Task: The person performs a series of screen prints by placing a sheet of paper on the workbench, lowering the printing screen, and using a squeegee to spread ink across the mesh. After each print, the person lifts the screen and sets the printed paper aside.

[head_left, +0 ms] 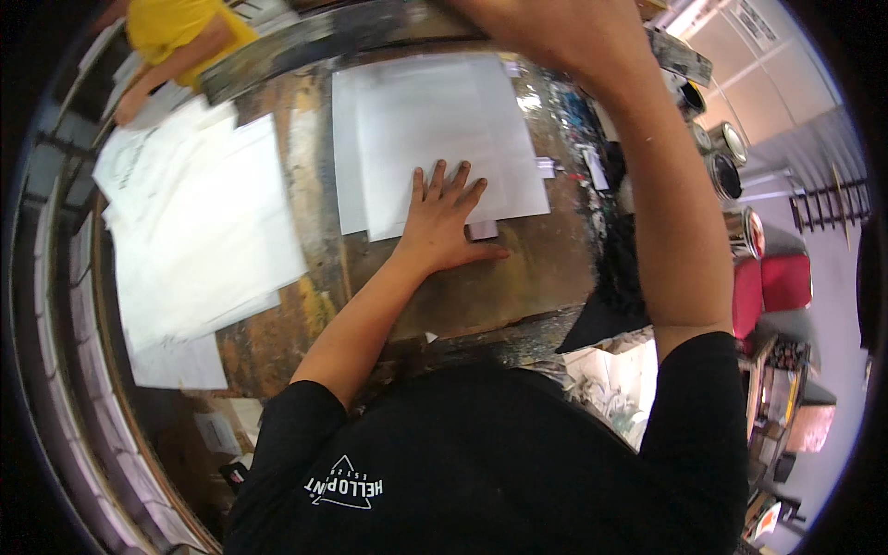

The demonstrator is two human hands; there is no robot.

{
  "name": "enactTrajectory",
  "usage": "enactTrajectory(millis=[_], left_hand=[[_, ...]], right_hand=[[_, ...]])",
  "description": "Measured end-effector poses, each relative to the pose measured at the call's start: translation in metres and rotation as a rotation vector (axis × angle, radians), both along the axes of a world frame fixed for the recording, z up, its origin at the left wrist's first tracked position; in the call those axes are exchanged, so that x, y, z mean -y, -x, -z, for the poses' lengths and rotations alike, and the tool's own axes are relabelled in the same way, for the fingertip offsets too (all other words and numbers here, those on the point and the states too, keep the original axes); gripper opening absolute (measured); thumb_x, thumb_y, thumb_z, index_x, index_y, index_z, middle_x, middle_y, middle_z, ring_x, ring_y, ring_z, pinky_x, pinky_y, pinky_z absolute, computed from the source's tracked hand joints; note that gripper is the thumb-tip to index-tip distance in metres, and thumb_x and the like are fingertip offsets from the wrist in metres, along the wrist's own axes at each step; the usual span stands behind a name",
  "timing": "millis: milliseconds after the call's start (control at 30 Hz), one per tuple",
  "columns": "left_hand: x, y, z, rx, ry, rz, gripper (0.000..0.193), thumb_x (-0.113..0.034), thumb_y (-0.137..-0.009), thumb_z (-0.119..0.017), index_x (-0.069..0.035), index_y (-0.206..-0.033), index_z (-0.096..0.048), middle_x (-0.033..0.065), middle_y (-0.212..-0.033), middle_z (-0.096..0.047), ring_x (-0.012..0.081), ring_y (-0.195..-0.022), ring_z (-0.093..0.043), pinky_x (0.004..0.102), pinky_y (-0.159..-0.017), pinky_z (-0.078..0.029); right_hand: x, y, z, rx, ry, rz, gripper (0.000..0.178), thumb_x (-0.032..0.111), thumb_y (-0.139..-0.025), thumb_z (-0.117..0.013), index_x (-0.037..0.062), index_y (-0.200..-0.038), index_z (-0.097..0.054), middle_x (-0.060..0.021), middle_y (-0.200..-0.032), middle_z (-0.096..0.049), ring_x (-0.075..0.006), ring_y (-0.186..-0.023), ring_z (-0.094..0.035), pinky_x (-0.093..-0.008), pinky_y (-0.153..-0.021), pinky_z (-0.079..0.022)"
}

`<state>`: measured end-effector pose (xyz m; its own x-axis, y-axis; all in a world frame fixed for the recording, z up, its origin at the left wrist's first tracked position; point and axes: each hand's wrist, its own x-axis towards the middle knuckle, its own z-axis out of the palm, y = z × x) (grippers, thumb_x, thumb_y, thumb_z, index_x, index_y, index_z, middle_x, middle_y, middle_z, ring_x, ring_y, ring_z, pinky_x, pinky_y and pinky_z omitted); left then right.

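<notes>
My left hand (444, 217) lies with fingers spread on the lower part of some white sheets (416, 111). The sheets overlap slightly out of line on a brown, paint-stained board (518, 277). Small pale tabs (483, 230) show at their lower and right edges. At the top, my right hand (546, 32) is raised near a paint-smeared bar (342, 39) that runs across the far side. Its fingers are cut off by the picture's edge, so I cannot make out whether it grips the bar.
A loose stack of large white sheets (203, 231) covers the table's left side. Beyond it is a person in a yellow shirt (180, 32). Several paint cans (724, 176) line the right, with red chairs (784, 282) farther off. Racks (60, 342) stand at the far left.
</notes>
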<state>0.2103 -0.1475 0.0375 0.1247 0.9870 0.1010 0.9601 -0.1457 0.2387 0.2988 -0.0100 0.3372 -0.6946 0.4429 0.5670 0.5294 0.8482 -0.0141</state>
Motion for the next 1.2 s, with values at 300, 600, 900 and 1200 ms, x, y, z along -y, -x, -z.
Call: enactTrajectory(millis=[300,600,900,1200], left_hand=[[-0.031,-0.050,0.009,-0.001,-0.104,0.088,0.125,-0.103,-0.070,-0.052,-0.016,-0.159,-0.052,0.0178,-0.170,-0.037,0.0476,-0.157,-0.028,0.0801,-0.124,-0.003],[-0.029,-0.055,0.018,-0.058,-0.153,0.107,0.124,-0.102,-0.069,-0.053,-0.017,-0.160,-0.051,0.0180,-0.169,-0.038,0.0487,-0.153,-0.034,0.0821,-0.122,-0.005],[0.061,0.078,-0.129,1.449,-0.549,-0.412,0.083,-0.016,-0.074,-0.100,0.006,-0.140,-0.055,0.0155,-0.128,-0.070,0.0196,-0.103,-0.070,0.0314,-0.090,-0.060],[0.144,0.070,-0.011,0.368,-0.170,-0.695,0.119,-0.062,-0.058,-0.100,-0.003,-0.153,-0.059,0.0127,-0.114,-0.066,0.0306,-0.113,-0.061,0.0474,-0.106,-0.042]], right_hand=[[0.005,-0.022,-0.013,-0.024,-0.032,-0.089,0.062,0.059,-0.107,-0.048,0.0094,-0.076,-0.067,0.0004,-0.060,-0.057,-0.0125,-0.053,-0.052,-0.0313,-0.056,-0.050],[0.008,-0.012,-0.035,0.114,0.167,-0.049,0.065,0.060,-0.107,-0.048,0.0105,-0.068,-0.065,0.0002,-0.058,-0.055,-0.0118,-0.053,-0.051,-0.0321,-0.056,-0.048],[0.019,-0.019,0.036,0.132,-0.008,0.007,0.042,0.043,-0.093,-0.070,0.0055,-0.110,-0.063,-0.0155,-0.103,-0.068,-0.0359,-0.104,-0.066,-0.0535,-0.086,-0.045],[0.038,-0.061,0.212,0.384,0.251,-0.070,0.049,0.014,-0.081,-0.077,0.0073,-0.121,-0.049,-0.0142,-0.112,-0.064,-0.0362,-0.115,-0.062,-0.0569,-0.092,-0.038]])
